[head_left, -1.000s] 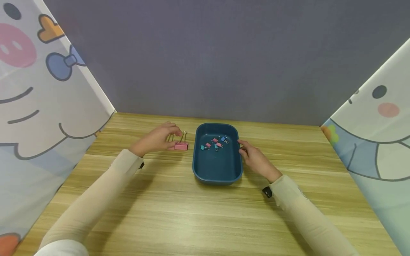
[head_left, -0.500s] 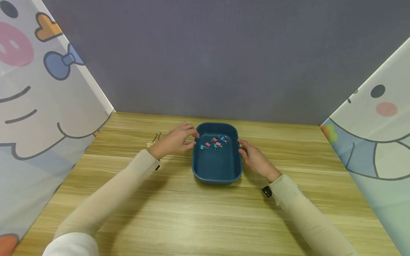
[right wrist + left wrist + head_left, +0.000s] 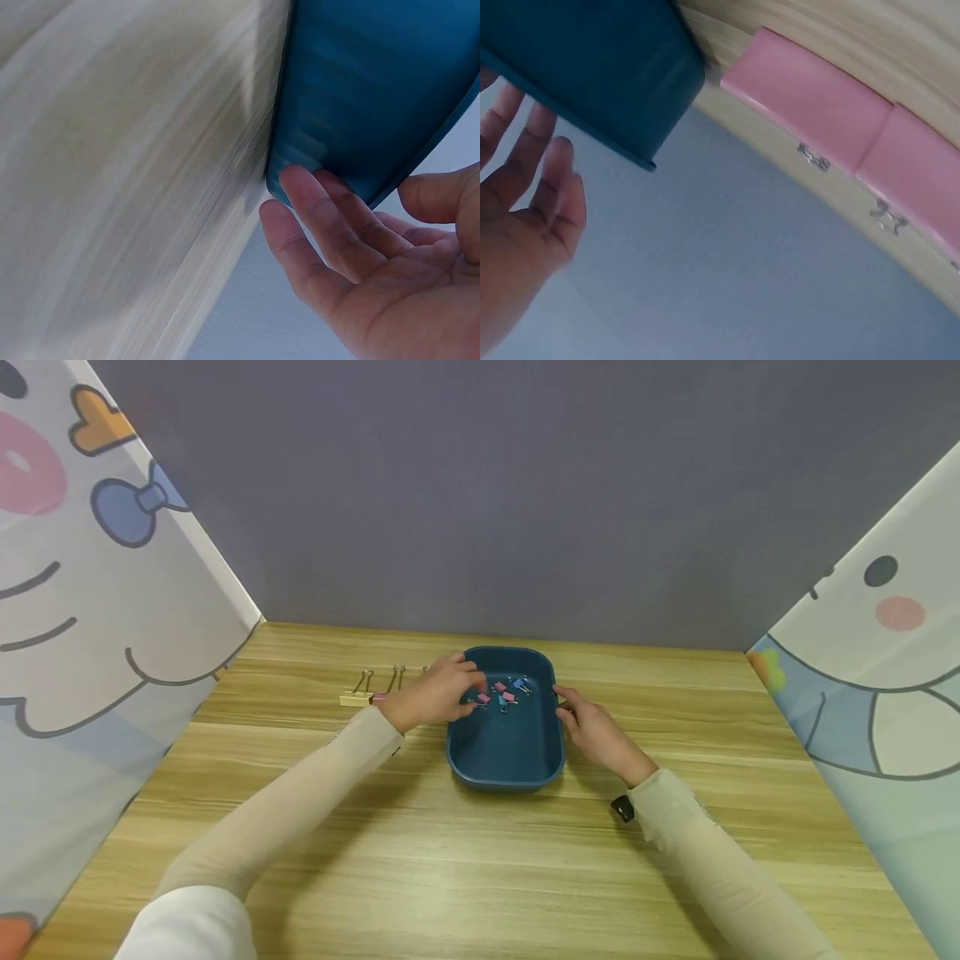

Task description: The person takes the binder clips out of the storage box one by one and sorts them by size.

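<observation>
A dark blue rectangular tub [image 3: 510, 745] stands on the table, with several small binder clips [image 3: 508, 697] in pink, teal and blue lying inside. My left hand [image 3: 437, 695] reaches over the tub's left wall, its fingertips above the clips at that side. Its thumb and fingers are apart, and nothing shows between them. My right hand [image 3: 600, 737] rests at the right wall. In the right wrist view its fingers lie along the outer side of the tub [image 3: 352, 90], and the thumb is at the rim.
Large binder clips with upright handles stand in a row left of the tub, a yellow clip [image 3: 356, 699] outermost and pink clips [image 3: 810, 97] nearer, partly hidden by my left hand. A grey wall [image 3: 480, 510] rises behind the wooden table [image 3: 450, 860].
My left hand has moved right from the large pink clips, across to the tub's left rim and over its inside. My right hand stays at the right wall. The yellow clip has come into sight.
</observation>
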The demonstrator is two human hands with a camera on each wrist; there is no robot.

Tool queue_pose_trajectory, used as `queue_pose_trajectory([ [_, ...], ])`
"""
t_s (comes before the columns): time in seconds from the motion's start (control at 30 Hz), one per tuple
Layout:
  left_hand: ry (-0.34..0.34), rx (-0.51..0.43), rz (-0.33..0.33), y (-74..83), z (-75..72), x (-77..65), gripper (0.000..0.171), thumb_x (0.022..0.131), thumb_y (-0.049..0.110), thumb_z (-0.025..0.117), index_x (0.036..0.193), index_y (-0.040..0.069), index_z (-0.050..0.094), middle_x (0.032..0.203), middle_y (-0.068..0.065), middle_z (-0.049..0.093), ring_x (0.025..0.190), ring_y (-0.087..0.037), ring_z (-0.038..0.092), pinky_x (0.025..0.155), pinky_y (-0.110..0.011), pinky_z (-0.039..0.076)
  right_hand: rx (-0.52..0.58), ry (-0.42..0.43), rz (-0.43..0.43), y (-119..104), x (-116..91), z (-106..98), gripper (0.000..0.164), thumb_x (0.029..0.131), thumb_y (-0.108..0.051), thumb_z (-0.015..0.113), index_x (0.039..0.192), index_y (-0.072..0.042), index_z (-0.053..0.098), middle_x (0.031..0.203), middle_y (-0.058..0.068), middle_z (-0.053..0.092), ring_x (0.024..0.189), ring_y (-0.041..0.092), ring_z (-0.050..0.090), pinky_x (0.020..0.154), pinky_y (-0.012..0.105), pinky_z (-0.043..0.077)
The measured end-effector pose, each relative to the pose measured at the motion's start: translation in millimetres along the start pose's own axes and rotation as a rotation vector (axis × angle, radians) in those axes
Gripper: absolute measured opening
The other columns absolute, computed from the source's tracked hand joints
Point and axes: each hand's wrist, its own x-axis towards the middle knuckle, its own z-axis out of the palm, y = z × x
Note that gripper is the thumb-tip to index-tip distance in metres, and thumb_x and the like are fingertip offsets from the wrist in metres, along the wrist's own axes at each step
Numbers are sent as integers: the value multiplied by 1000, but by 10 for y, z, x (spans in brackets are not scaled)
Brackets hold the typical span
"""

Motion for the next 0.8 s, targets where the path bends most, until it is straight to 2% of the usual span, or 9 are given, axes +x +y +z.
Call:
queue_pose_trajectory([
  [0.17,-7,47,-31,10,41,65,19,80,19,76,98,13,70,98,-4,64,94,-23,46,83,-42,33,6,-6,10,-16,8,-13,43,101,-8,44,141,3,36,106,19,61,70,19,54,65,35,45],
  [0.5,-69,100,-118,32,92,113,21,78,19,78,97,12,72,95,-2,64,91,-23,44,80,-38,29,18,-20,13,-17,9,-4,43,101,-9,44,141,3,35,106,18,61,70,18,53,65,34,45],
  [0.8,-100,129,-152,29,157,174,23,76,22,80,96,12,73,95,-1,68,86,-22,42,76,-37,26,16,-11,6,-7,2,-3,43,100,-8,45,141,4,36,105,19,61,69,18,53,65,34,45],
])
